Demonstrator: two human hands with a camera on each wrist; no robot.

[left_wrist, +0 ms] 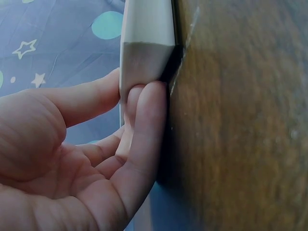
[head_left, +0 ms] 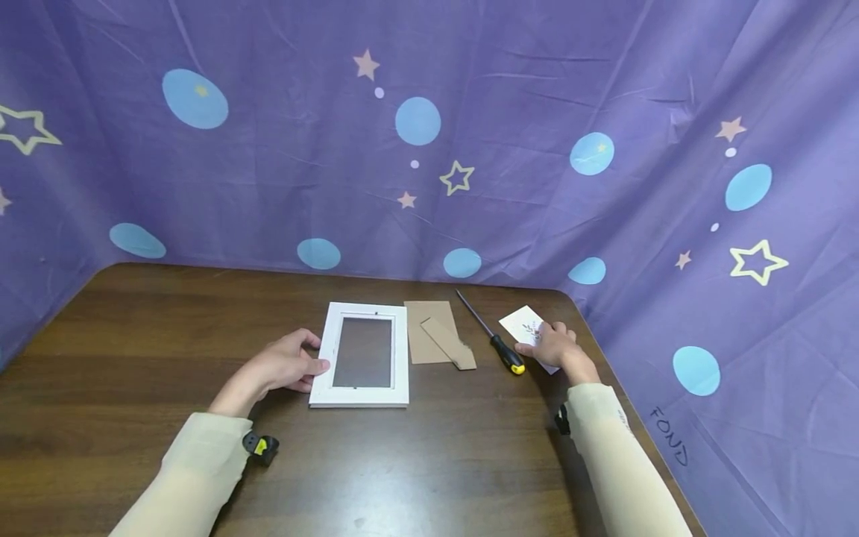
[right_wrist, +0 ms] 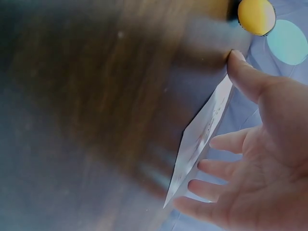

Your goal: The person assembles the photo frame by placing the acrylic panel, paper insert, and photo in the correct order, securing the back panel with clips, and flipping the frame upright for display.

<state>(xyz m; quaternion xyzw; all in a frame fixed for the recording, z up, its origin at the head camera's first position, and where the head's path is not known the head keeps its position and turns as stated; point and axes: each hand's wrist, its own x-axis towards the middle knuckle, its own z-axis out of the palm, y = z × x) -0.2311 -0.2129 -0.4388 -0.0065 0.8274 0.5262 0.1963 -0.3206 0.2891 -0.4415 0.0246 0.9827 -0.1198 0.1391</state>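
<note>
My left hand [head_left: 285,363] grips the left side of a white picture frame [head_left: 400,358] lying on the table. In the left wrist view the thumb presses the face of the frame [left_wrist: 149,29] and the fingers sit against its side edge. My right hand [head_left: 553,347] is over a white card [head_left: 518,322] with a small printed design. The right wrist view shows its fingers spread and fairly straight above the card [right_wrist: 199,137], the thumb tip down beside it. Whether the fingertips touch the card is hard to tell.
Between the hands lie a brown backing board [head_left: 419,343] with a cardboard strip [head_left: 446,341] across it, and a screwdriver [head_left: 505,352] with a black and yellow handle. A purple patterned curtain [head_left: 510,216] hangs behind and along the right of the wooden table [head_left: 376,477].
</note>
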